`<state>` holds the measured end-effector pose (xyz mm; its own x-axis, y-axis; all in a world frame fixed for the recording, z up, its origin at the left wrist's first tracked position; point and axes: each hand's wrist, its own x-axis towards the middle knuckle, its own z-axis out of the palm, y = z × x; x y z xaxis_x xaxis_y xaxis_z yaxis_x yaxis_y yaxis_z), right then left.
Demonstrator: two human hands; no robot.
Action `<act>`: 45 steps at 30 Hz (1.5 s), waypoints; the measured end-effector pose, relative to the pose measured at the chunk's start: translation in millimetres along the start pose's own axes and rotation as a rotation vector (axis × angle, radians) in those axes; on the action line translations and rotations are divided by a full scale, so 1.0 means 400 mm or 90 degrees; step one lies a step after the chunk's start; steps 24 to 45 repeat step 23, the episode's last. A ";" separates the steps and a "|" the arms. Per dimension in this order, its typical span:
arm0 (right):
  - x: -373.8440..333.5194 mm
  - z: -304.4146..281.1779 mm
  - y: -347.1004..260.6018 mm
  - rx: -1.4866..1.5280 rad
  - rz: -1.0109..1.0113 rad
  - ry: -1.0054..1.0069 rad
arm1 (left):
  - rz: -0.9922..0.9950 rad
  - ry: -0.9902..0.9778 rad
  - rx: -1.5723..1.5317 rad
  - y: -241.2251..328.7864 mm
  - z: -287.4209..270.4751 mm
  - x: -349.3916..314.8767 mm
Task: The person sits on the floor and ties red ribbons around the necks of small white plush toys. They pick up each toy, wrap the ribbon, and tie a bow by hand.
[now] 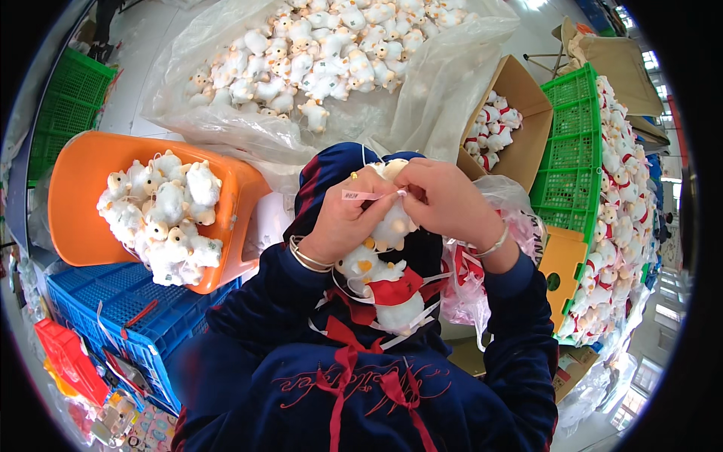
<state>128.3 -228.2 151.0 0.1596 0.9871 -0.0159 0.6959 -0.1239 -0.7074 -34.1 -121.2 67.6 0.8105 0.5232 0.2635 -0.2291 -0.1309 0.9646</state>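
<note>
Above my lap, both hands are closed at a small white plush toy [392, 229] with a cream top and yellowish feet. My left hand [340, 218] grips the toy's left side. A narrow pale ribbon [360, 195] with print lies across its thumb and forefinger. On the other side, my right hand [450, 205] pinches the ribbon's end against the toy; its fingertips partly hide the spot. Below them, a second white plush toy [399, 312] wearing a red scarf [396, 288] lies on my lap, among loose red and white ribbons.
White plush toys fill an orange stool-like holder [83, 196] at left, on a blue crate [113, 297]. More cover a clear plastic sheet [177, 98] ahead. At right stand a cardboard box [527, 124] and a green crate [565, 192] beside many red-scarfed toys [614, 218].
</note>
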 end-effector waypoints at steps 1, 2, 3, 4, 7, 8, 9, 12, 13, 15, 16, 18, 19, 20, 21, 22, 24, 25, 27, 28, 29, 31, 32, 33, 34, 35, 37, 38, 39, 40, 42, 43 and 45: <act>0.001 -0.029 -0.015 0.044 0.041 -0.043 | 0.005 0.001 0.019 0.005 -0.007 -0.001; 0.001 -0.048 -0.018 0.088 0.082 -0.086 | 0.010 0.001 0.038 0.008 -0.010 -0.002; -0.002 -0.059 -0.005 0.155 0.118 -0.112 | 0.020 -0.001 0.048 0.008 -0.009 -0.001; 0.001 -0.062 0.000 0.132 0.110 -0.106 | 0.029 -0.003 0.061 0.006 -0.009 -0.003; 0.007 -0.072 0.000 0.065 0.075 -0.099 | 0.035 -0.006 0.079 0.010 -0.010 -0.004; 0.009 -0.079 -0.006 0.044 0.056 -0.103 | 0.033 -0.006 0.082 0.011 -0.011 -0.005; 0.011 -0.082 -0.008 0.024 0.037 -0.106 | 0.039 -0.002 0.083 0.007 -0.011 -0.007; 0.003 -0.063 0.043 0.086 0.002 -0.120 | 0.059 0.000 0.080 0.004 -0.008 -0.002; 0.003 -0.064 0.042 0.128 0.022 -0.099 | 0.066 0.003 0.081 0.007 -0.008 0.000; 0.001 -0.068 0.036 0.211 0.062 -0.056 | 0.063 0.007 0.086 0.012 -0.008 0.002; 0.001 -0.062 0.030 0.271 0.081 -0.018 | 0.056 0.007 0.090 0.014 -0.008 0.003; 0.005 -0.043 0.016 0.390 0.119 0.059 | 0.062 0.015 0.101 0.014 -0.005 0.003; 0.001 -0.039 0.023 0.502 0.135 0.035 | 0.077 0.021 0.108 0.013 -0.003 0.004; -0.006 -0.030 0.038 0.614 0.150 0.009 | 0.091 0.028 0.116 0.012 -0.002 0.005; -0.012 -0.022 0.053 0.726 0.165 -0.017 | 0.092 0.019 0.127 0.009 -0.004 0.002; -0.014 -0.018 0.068 0.674 0.209 -0.021 | 0.093 0.011 0.139 0.004 -0.012 -0.003; -0.011 -0.019 0.070 0.675 0.207 -0.022 | 0.094 0.003 0.152 -0.002 -0.023 -0.010; -0.011 -0.019 0.070 0.675 0.207 -0.022 | 0.094 0.003 0.152 -0.002 -0.023 -0.010; -0.011 -0.019 0.070 0.675 0.207 -0.022 | 0.094 0.003 0.152 -0.002 -0.023 -0.010; -0.011 -0.019 0.070 0.675 0.207 -0.022 | 0.094 0.003 0.152 -0.002 -0.023 -0.010; -0.011 -0.019 0.070 0.675 0.207 -0.022 | 0.094 0.003 0.152 -0.002 -0.023 -0.010; -0.011 -0.019 0.070 0.675 0.207 -0.022 | 0.094 0.003 0.152 -0.002 -0.023 -0.010; -0.011 -0.019 0.070 0.675 0.207 -0.022 | 0.094 0.003 0.152 -0.002 -0.023 -0.010; -0.011 -0.019 0.070 0.675 0.207 -0.022 | 0.094 0.003 0.152 -0.002 -0.023 -0.010; -0.011 -0.019 0.070 0.675 0.207 -0.022 | 0.094 0.003 0.152 -0.002 -0.023 -0.010; -0.011 -0.019 0.070 0.675 0.207 -0.022 | 0.094 0.003 0.152 -0.002 -0.023 -0.010; -0.011 -0.019 0.070 0.675 0.207 -0.022 | 0.094 0.003 0.152 -0.002 -0.023 -0.010; -0.011 -0.019 0.070 0.675 0.207 -0.022 | 0.094 0.003 0.152 -0.002 -0.023 -0.010; -0.011 -0.019 0.070 0.675 0.207 -0.022 | 0.094 0.003 0.152 -0.002 -0.023 -0.010; -0.011 -0.019 0.070 0.675 0.207 -0.022 | 0.094 0.003 0.152 -0.002 -0.023 -0.010; -0.011 -0.019 0.070 0.675 0.207 -0.022 | 0.094 0.003 0.152 -0.002 -0.023 -0.010; -0.011 -0.019 0.070 0.675 0.207 -0.022 | 0.094 0.003 0.152 -0.002 -0.023 -0.010; -0.011 -0.019 0.070 0.675 0.207 -0.022 | 0.094 0.003 0.152 -0.002 -0.023 -0.010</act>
